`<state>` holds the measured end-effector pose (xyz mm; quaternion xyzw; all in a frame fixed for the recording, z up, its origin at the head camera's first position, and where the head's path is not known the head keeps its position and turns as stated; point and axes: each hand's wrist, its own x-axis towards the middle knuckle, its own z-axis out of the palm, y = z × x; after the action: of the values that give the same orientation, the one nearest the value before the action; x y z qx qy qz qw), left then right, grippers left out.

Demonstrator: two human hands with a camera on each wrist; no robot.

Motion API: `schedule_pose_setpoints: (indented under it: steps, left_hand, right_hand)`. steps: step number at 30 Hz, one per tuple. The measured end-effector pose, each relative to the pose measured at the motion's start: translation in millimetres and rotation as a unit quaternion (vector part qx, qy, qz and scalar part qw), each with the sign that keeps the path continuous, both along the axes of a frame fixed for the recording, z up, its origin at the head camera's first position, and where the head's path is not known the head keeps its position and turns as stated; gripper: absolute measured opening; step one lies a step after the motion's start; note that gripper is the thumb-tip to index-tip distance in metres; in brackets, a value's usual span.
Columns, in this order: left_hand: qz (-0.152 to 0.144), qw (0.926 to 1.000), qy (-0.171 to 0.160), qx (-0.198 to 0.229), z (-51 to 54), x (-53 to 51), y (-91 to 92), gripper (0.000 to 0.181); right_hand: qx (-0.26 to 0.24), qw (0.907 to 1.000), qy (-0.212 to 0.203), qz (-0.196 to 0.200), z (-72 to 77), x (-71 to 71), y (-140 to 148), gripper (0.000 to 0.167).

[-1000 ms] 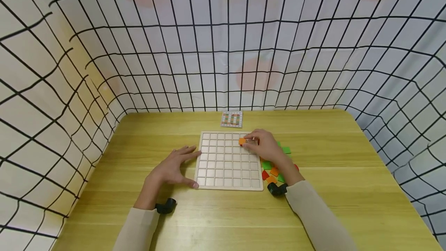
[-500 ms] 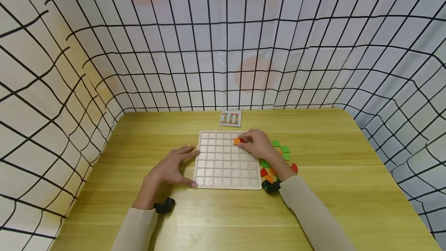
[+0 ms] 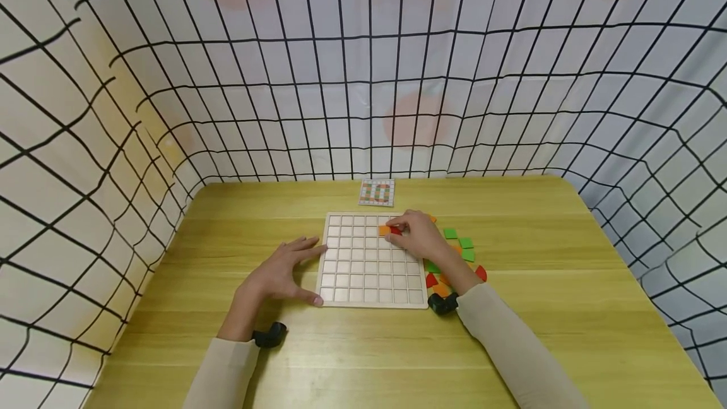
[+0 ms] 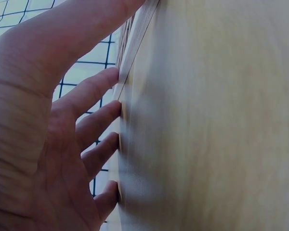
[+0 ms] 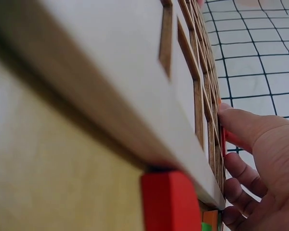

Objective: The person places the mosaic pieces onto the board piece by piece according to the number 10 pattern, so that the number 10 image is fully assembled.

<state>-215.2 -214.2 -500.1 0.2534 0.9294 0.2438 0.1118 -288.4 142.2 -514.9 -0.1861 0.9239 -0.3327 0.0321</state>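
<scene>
A pale wooden grid board (image 3: 363,305) lies on the table. My right hand (image 3: 423,235) is over its upper right part, with thumb and index finger pinching an orange square tile (image 3: 384,230) at the board's second row. A red piece (image 3: 396,231) shows under the fingers, just right of the orange tile; the right wrist view shows this red piece (image 5: 223,140) edge-on below the thumb. My left hand (image 3: 281,273) rests spread at the board's left side, thumb at the lower left corner and index finger touching the edge. In the left wrist view its other fingers (image 4: 100,156) touch the table.
Green tiles (image 3: 466,243), orange tiles (image 3: 440,290) and red rounded pieces (image 3: 481,272) lie loose right of the board, partly under the right forearm. A small patterned card (image 3: 377,192) lies behind the board. Black grid netting (image 3: 369,112) surrounds the table's back and sides.
My right hand has moved slightly left with the orange tile, then stayed nearly still over the last half second. More of the red piece shows now. The left hand has kept its place.
</scene>
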Motion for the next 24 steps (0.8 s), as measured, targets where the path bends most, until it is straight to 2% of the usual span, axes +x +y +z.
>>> schedule_pose_setpoints:
  steps: [6,18,24]
  left_hand:
    - [0.001,1.0000,-0.004,0.002,1.7,0.2,1.2,0.114]
    - [-0.001,1.0000,0.002,-0.002,0.7,-1.5,1.2,0.113]
    - [0.000,1.0000,-0.001,-0.002,0.6,-0.6,0.6,0.114]
  right_hand:
    - [-0.010,0.9999,-0.007,0.002,2.4,0.4,1.8,0.035]
    - [0.001,1.0000,-0.001,0.004,3.2,-2.0,3.3,0.034]
    - [-0.023,0.9997,0.010,-0.005,11.3,0.4,14.0,0.032]
